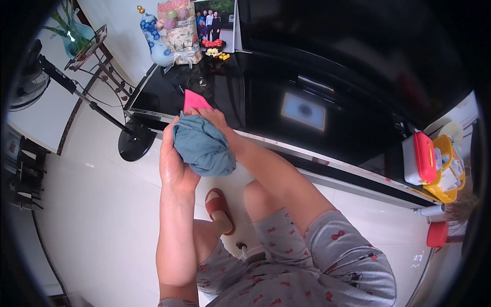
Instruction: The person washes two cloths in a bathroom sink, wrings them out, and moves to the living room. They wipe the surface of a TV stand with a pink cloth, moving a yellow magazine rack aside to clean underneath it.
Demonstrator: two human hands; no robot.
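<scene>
A bunched blue-grey cloth (203, 146) rests in my left hand (174, 169), which is palm up with its fingers mostly hidden behind the bundle. Just beyond it, my right hand (215, 115) has its fingers on a bright pink cloth (195, 101) at the left part of the glossy black TV stand (264, 96). The blue-grey bundle partly covers my right hand, so its full grip is hidden. Both cloths are over or close to the stand's front edge.
A blue-patterned ornament (153, 38), wrapped bouquet (178, 42), photo print (222, 23) and brick-built toy figure (215, 51) stand at the back. A television (345, 50) rises behind. A floor fan (132, 142) is left; a red-lidded box (424, 157) and yellow basket (447, 193) sit right.
</scene>
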